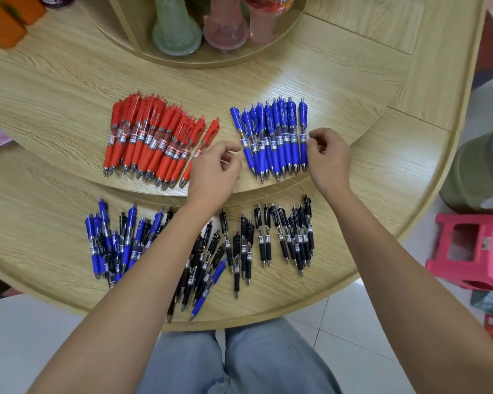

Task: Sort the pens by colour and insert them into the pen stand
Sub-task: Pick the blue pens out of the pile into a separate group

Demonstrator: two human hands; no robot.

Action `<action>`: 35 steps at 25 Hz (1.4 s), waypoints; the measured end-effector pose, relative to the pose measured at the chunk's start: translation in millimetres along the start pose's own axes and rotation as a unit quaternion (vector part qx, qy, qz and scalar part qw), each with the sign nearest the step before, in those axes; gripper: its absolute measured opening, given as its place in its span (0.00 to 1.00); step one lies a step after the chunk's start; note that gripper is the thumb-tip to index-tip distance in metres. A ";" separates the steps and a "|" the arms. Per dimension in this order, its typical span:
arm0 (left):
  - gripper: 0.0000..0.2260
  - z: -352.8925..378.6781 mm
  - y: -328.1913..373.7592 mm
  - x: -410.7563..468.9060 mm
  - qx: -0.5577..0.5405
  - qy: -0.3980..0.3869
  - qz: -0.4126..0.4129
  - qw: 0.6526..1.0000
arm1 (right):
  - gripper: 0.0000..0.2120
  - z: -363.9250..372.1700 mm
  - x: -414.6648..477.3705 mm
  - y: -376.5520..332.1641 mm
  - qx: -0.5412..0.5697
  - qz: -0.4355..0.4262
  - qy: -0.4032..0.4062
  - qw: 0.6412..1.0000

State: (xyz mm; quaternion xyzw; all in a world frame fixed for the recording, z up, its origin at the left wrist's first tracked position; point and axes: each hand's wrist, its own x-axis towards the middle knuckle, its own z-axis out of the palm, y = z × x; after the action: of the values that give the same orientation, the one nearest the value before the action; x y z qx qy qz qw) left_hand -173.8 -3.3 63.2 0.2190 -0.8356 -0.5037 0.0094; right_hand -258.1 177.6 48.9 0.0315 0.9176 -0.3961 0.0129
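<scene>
A row of blue pens (273, 137) lies on the upper wooden tier, tips toward me. My left hand (215, 169) hovers at the row's left edge and my right hand (328, 157) at its right edge; both have loosely curled fingers and hold nothing. Left of them lies a heap of red pens (151, 137). On the lower tier sit a mixed pile of blue and black pens (120, 243), a scatter of black pens (208, 257) partly hidden by my left forearm, and a group of black pens (288, 234) at the right. No pen stand is identifiable.
The table (54, 115) is a stepped, curved wooden display. Glass vases (177, 29) stand on the top tier behind the pens. Orange boxes (6, 18) sit at the far left, a pink stool (473, 251) on the floor at the right.
</scene>
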 end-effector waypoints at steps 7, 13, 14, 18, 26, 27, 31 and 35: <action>0.08 -48.5 -64.3 -58.6 -0.004 -0.008 -0.008 1.000 | 0.06 5.1 -72.8 -19.4 0.120 0.003 0.018 0.993; 0.07 -81.1 -135.2 -98.1 0.046 0.004 -0.092 0.995 | 0.04 73.9 -179.6 -8.7 0.056 0.037 -0.139 0.988; 0.07 -86.3 -147.9 -103.2 0.067 0.009 -0.104 0.992 | 0.04 86.7 -194.9 -4.2 0.030 0.052 -0.160 0.985; 0.09 -98.7 -195.0 -117.7 0.171 0.010 -0.144 0.975 | 0.06 127.5 -235.9 13.8 -0.073 0.142 -0.228 0.961; 0.17 -96.2 -225.8 -134.3 0.371 -0.105 -0.116 0.915 | 0.07 160.0 -255.6 18.6 -0.164 0.238 -0.178 0.941; 0.17 -94.4 -223.4 -134.4 0.395 -0.110 -0.104 0.906 | 0.07 161.3 -256.9 17.6 -0.165 0.246 -0.172 0.939; 0.15 -90.1 -214.2 -130.7 0.456 -0.132 -0.078 0.877 | 0.07 166.7 -258.2 15.4 -0.172 0.273 -0.174 0.930; 0.15 -84.6 -206.8 -123.5 0.453 -0.142 -0.114 0.873 | 0.10 172.0 -252.3 11.0 -0.196 0.301 -0.167 0.918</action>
State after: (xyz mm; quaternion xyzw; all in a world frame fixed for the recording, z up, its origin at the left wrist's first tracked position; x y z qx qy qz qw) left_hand 31.6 -109.8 -44.7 0.2188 -0.9338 -0.0936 -0.2673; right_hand -5.8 48.0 -64.9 0.2367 0.9085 -0.1852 0.2904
